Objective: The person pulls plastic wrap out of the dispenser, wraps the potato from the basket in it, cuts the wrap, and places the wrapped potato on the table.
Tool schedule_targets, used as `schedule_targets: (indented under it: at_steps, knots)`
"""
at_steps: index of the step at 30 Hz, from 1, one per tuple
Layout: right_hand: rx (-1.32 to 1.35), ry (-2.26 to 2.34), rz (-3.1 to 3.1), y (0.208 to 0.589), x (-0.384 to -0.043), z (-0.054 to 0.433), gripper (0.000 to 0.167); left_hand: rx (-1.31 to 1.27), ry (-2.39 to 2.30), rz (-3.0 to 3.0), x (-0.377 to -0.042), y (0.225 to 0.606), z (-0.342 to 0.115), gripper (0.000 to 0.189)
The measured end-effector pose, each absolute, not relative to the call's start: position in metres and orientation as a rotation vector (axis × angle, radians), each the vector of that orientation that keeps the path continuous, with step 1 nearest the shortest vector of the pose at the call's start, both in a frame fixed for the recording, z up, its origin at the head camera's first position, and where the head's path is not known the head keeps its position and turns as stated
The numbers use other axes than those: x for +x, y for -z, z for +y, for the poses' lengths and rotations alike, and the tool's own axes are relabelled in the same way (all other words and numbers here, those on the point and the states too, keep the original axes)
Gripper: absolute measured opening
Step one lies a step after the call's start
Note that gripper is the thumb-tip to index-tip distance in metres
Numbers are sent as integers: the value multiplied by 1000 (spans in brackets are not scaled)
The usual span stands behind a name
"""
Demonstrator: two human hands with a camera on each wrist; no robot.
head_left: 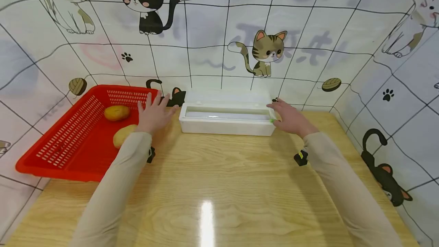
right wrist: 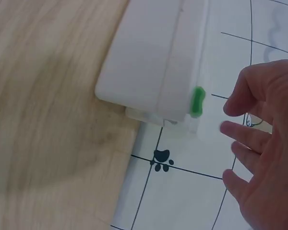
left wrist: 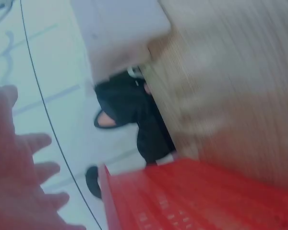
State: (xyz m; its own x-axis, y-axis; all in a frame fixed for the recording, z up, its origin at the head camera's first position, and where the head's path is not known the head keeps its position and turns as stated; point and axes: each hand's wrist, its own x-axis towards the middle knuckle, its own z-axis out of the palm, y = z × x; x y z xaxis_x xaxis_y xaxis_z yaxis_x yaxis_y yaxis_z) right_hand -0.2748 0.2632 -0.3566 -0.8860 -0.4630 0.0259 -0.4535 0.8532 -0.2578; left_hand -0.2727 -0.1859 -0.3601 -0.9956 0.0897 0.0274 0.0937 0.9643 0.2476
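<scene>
A long white cling film dispenser (head_left: 226, 128) stands at the back of the table with its lid (head_left: 228, 97) raised, and a pale roll (head_left: 228, 115) lies inside. A small green slider (right wrist: 197, 101) shows at its right end in the right wrist view. My right hand (head_left: 289, 119) is beside that end, fingers loosely bent and holding nothing; the right wrist view shows a gap between them and the dispenser. My left hand (head_left: 153, 114), fingers spread and holding nothing, hovers by the right rim of the red basket (head_left: 77, 169), left of the dispenser.
Two yellowish potatoes (head_left: 117, 113) lie in the basket, one partly hidden by my left sleeve (head_left: 114, 186). The wooden table (head_left: 223, 178) meets a cloth backdrop (head_left: 209, 60) printed with cats, which also rises along both sides.
</scene>
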Motion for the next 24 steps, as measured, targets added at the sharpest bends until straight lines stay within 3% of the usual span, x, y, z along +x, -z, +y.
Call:
schedule_targets:
  at_steps: [4, 8, 14, 24]
  knots:
    - [-824, 433, 2980, 367, -272, 261, 42, -405, 405, -3083, -278, 371, -169, 63]
    - [-869, 419, 3018, 376, -270, 255, 33, -645, 434, -2990, -281, 387, -157, 40]
    - [-854, 416, 3080, 385, -270, 251, 20, -685, 585, -2914, -285, 402, -150, 21]
    - [-738, 623, 3025, 393, -281, 253, 17, -683, 834, -2881, -298, 405, -146, 12]
